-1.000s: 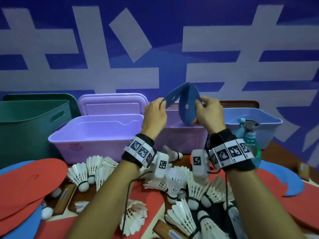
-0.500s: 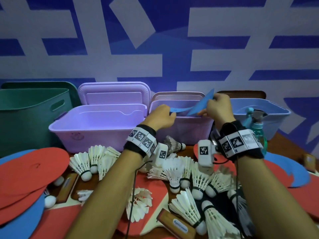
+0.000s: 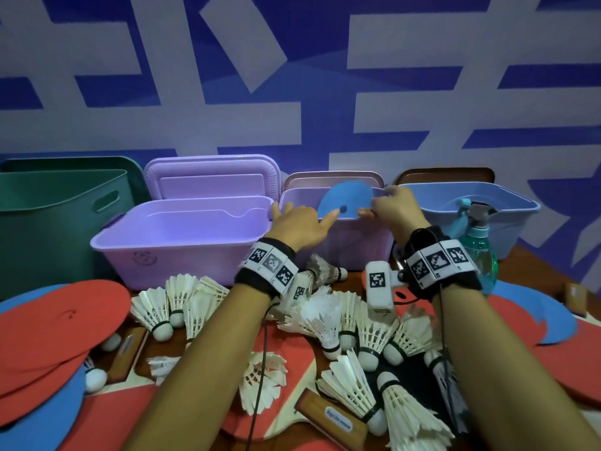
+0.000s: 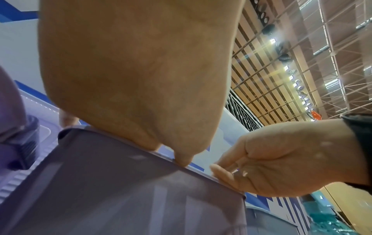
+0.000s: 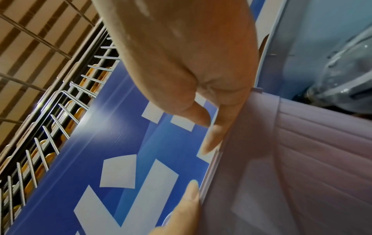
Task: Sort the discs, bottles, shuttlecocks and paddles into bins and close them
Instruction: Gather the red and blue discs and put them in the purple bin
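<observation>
A blue disc (image 3: pixel 346 198) stands on edge inside the mauve bin (image 3: pixel 357 249), its upper half showing above the rim. My left hand (image 3: pixel 305 219) reaches over the bin's near rim, fingers out, index tip touching the disc by its centre hole. My right hand (image 3: pixel 387 206) hovers at the disc's right edge with relaxed fingers and grips nothing. In the left wrist view my left hand's fingertips (image 4: pixel 181 159) rest at the bin's rim (image 4: pixel 120 182). The right wrist view shows my right hand's fingers (image 5: pixel 211 136) loose beside the bin wall (image 5: pixel 302 159).
A purple bin (image 3: pixel 182 236) and a green bin (image 3: pixel 48 216) stand to the left, a light blue bin (image 3: pixel 494 203) to the right, lids propped behind. A teal spray bottle (image 3: pixel 478 249) is beside my right wrist. Several shuttlecocks (image 3: pixel 325 317), red discs (image 3: pixel 58 320) and paddles (image 3: pixel 331 418) cover the near table.
Both hands have lowered the blue disc from above the bins into the mauve bin and let go of it. It now stands there on edge.
</observation>
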